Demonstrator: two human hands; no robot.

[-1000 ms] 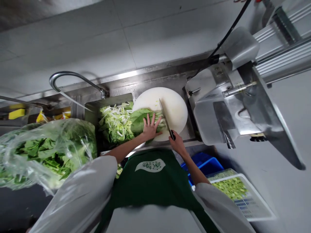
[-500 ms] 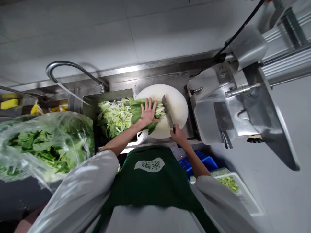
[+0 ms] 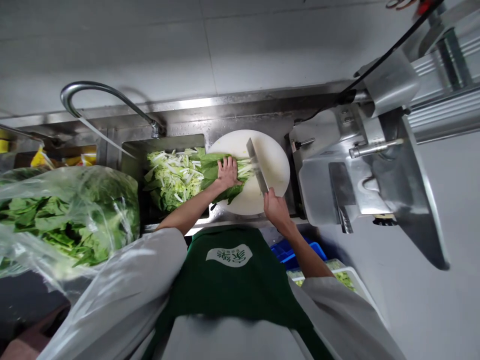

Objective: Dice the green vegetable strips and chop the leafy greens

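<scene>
On a round white cutting board lies a bunch of leafy greens, its pale stems pointing right. My left hand presses on the bunch with its fingers curled over the leaves. The handle of a cleaver is in my right hand, with the blade upright across the stem ends. Cut greens are heaped in the sink just left of the board.
A clear plastic bag of leafy greens stands at the left, below a curved faucet. At the right is a metal slicer with another cleaver on it. Blue and white containers sit lower right.
My left hand's spread fingers have drawn in and curled over the greens. The cleaver has shifted slightly left at the stems, and the view has moved a little.
</scene>
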